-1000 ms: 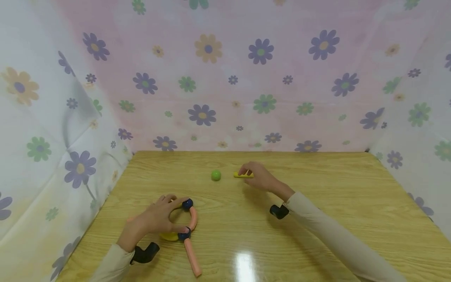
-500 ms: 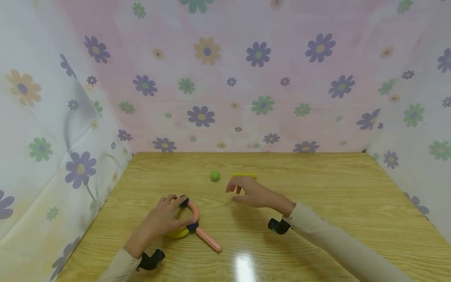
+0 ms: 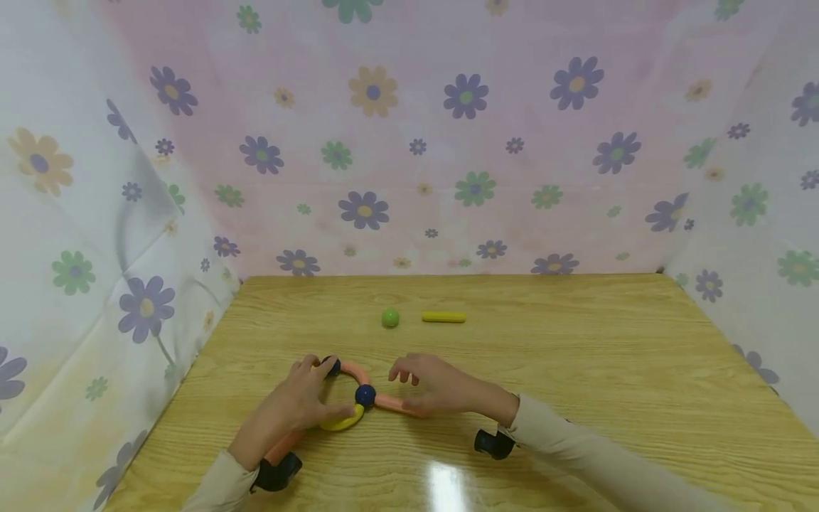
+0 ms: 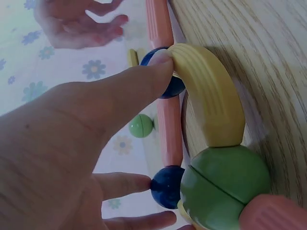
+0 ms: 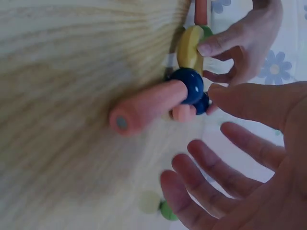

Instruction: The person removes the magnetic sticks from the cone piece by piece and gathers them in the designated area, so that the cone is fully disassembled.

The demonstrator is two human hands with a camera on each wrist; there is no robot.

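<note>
Left hand (image 3: 301, 402) pinches the pink-and-yellow plastic rod chain with blue ball joints (image 3: 350, 398); right hand (image 3: 438, 387), fingers loose, hovers over its rightward-pointing pink rod (image 3: 393, 404), lower centre.

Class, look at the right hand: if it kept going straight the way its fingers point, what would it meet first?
Probably the blue ball joining the pink rods: the right hand points left at it, fingers spread just short. Its height above the table is unclear.
</note>
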